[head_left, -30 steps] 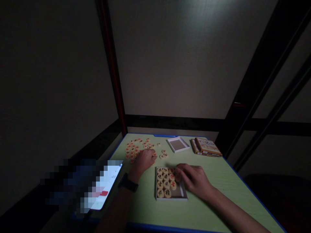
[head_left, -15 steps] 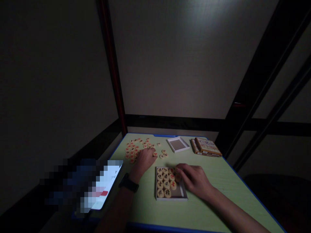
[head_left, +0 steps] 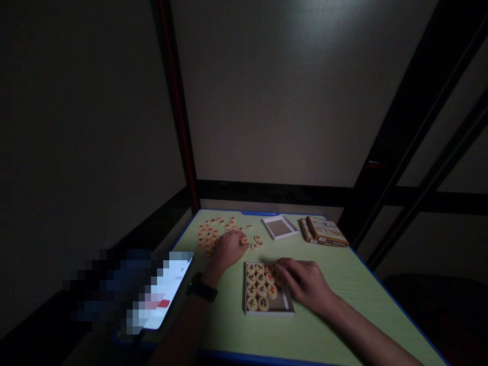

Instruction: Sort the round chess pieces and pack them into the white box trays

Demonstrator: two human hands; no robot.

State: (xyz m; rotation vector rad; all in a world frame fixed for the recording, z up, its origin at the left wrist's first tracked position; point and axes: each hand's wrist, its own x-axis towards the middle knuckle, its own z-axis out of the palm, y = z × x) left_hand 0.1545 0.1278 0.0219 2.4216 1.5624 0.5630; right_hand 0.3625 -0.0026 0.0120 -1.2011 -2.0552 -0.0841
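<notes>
On a green table (head_left: 335, 305) lies a shallow white tray (head_left: 287, 304) holding several round cream game discs marked in red or black. My right hand (head_left: 303, 282) rests over the tray's far right corner, fingers curled against a disc (head_left: 279, 280) there. A loose pile of the same discs (head_left: 208, 236) is spread at the table's far left. My left hand (head_left: 229, 250), with a dark watch on the wrist, reaches into that pile and pinches one disc (head_left: 244, 240) at its fingertips.
An empty white tray or lid (head_left: 279, 227) lies at the back middle. A flat orange-edged box (head_left: 324, 231) sits at the back right. A lit screen (head_left: 168, 292), partly blurred, is at the left edge. Dark posts and a wall surround the table.
My left hand has shifted slightly right along the pile's edge, its fingertips closing on a disc. My right hand has stayed over the tray.
</notes>
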